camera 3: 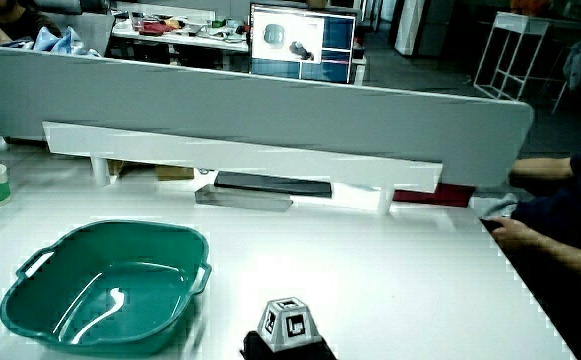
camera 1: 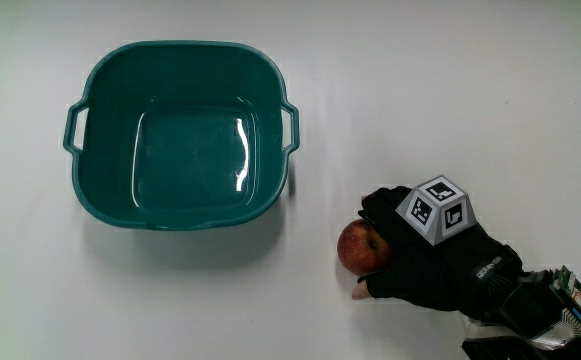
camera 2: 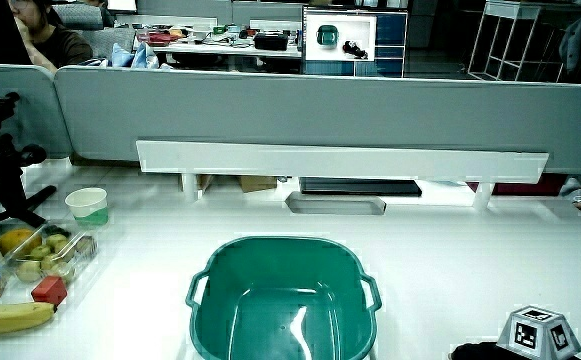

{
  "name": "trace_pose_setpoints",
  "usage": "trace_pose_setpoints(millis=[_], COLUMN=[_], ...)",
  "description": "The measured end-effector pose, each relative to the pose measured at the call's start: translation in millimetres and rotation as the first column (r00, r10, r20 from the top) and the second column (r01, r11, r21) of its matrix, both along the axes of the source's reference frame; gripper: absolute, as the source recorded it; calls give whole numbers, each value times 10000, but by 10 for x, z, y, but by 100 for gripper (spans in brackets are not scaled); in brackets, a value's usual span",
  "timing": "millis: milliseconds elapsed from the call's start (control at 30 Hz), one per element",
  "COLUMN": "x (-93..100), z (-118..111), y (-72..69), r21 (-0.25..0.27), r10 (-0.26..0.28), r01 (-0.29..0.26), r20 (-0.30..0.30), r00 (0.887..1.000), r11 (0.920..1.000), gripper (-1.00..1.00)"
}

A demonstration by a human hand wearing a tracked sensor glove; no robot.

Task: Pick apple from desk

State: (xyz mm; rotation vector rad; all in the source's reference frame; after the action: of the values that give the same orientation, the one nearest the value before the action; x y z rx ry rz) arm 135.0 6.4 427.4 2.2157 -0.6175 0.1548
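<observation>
Black-gloved hand (camera 1: pixel 435 265) with a small patterned cube (camera 1: pixel 436 208) on its back lies low on the white worktop (camera 1: pixel 450 90), forearm running off toward the person's edge. Fingers curled around a round red apple (camera 1: pixel 360 247); thumb and fingertips wrap its sides, so the hand has hold of it. Whether the apple is raised off the surface cannot be told.

Apple sits at the hand's fingertip end, between the hand and a teal plastic basin with two side handles (camera 1: pixel 110 195). Bare worktop separates apple from the basin's rim; the two are near but apart. The apple is close to round, no clear long axis; stem dimple not visible, so its pointing cannot be told.

Open worktop lies all around the hand farther from the person, up to a low grey partition (camera 2: pixel 270 105). In both side views only the cube shows clearly (camera 2: pixel 538 331) (camera 3: pixel 287 322), the apple hidden. In a side view a yellow banana (camera 2: pixel 5 316), a clear tray of fruit (camera 2: pixel 45 252) and a small white-and-green cup (camera 2: pixel 88 205) stand well apart from the hand, past the basin (camera 2: pixel 280 300).
</observation>
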Motion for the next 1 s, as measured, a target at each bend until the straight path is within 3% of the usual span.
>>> trace_pose_setpoints(millis=[300,367,467,800,1000], x=[8,18,-9,-37,-36], z=[11,36,-14,-29,-111], y=[6,7,6,21,-9], r21=[243,68,355,549,728], r10=[26,119,4,-330,-297], r01=[-29,-122,-15,301,238], r20=[148,320,322,518,810], r00=[9999,9994,9995,9981,9963], r11=[9997,9999,9994,9980,9971], gripper=[57,63,71,100,100])
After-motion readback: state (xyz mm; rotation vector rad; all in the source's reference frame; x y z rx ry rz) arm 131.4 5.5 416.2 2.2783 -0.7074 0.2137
